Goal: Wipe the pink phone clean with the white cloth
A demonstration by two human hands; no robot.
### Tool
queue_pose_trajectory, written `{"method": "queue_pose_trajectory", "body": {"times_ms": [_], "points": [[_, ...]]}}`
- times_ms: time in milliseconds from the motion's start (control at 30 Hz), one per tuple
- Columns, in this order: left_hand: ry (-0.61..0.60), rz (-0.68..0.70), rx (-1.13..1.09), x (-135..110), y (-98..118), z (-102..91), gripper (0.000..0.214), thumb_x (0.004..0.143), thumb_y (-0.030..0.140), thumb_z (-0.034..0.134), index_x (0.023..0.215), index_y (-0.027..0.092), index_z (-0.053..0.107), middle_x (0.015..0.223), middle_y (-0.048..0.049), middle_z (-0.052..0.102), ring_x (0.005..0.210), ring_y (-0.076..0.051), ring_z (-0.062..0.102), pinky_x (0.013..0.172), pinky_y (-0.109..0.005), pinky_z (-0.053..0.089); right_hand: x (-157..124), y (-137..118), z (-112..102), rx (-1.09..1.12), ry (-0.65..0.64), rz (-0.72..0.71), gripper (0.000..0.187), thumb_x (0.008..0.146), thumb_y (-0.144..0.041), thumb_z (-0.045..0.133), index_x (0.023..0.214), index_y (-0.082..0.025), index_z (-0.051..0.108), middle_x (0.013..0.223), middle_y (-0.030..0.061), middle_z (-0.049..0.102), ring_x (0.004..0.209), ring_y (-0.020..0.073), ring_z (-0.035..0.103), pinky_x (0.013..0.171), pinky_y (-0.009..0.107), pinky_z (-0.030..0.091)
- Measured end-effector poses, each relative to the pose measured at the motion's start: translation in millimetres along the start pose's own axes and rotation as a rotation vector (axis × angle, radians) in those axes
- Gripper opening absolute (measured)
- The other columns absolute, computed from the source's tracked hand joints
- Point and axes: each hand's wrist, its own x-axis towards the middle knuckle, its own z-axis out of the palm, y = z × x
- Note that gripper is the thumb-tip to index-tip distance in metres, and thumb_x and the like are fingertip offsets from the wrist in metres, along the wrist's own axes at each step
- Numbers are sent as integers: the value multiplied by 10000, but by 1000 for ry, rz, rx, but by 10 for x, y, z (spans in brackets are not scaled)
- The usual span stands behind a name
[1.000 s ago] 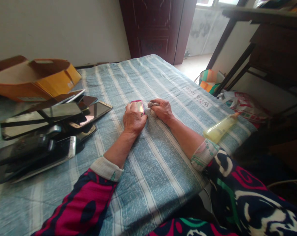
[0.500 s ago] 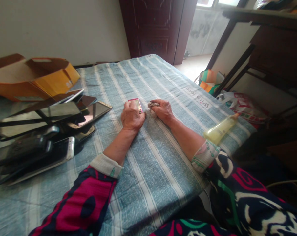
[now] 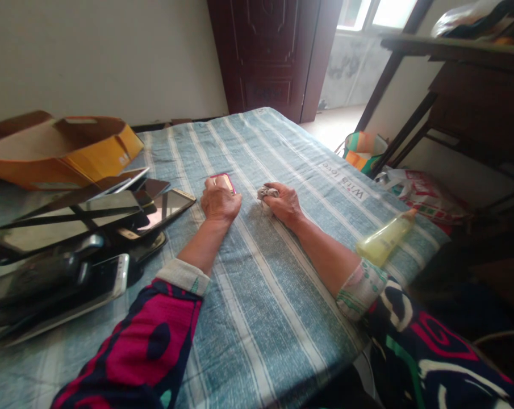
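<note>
My left hand [image 3: 218, 202] is closed on a small pink-edged phone [image 3: 225, 182] and holds it against the striped blue cloth [image 3: 257, 295] on the table. My right hand [image 3: 283, 202] rests a little to its right, fingers curled round a crumpled grey rag [image 3: 266, 193]. The two hands are a short gap apart. Most of the phone lies hidden under my left fingers.
A heap of dark phones and tablets [image 3: 69, 238] lies at the left. Behind it sits an orange cardboard box [image 3: 69, 147]. A yellow spray bottle [image 3: 384, 238] lies near the table's right edge. A dark door, a wooden shelf frame and bags stand beyond.
My left hand has slid the pink phone to the left, away from my right hand and the rag. The view has tipped up slightly.
</note>
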Motion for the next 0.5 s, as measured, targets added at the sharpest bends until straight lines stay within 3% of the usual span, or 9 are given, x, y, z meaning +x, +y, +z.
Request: {"method": "queue_pose_trajectory", "body": {"times_ms": [233,500], "points": [[-11,-66,6,215,-90,8,412,787,328,595,1161,163,538,1222,-161,543,1065,-319,605,879,-403,511,-60,-41,20,28,15,-24,218,746,-291,607,927,-223,707,765,-39,681,738,154,614,725,261,465],[3,-121,-13,454,-215,20,394,797,309,575,1161,164,545,1241,-169,536,1094,-316,590,918,-407,488,-76,-56,32,39,1,-20,259,744,-356,588,936,-215,690,772,-25,662,743,160,595,706,258,441]]}}
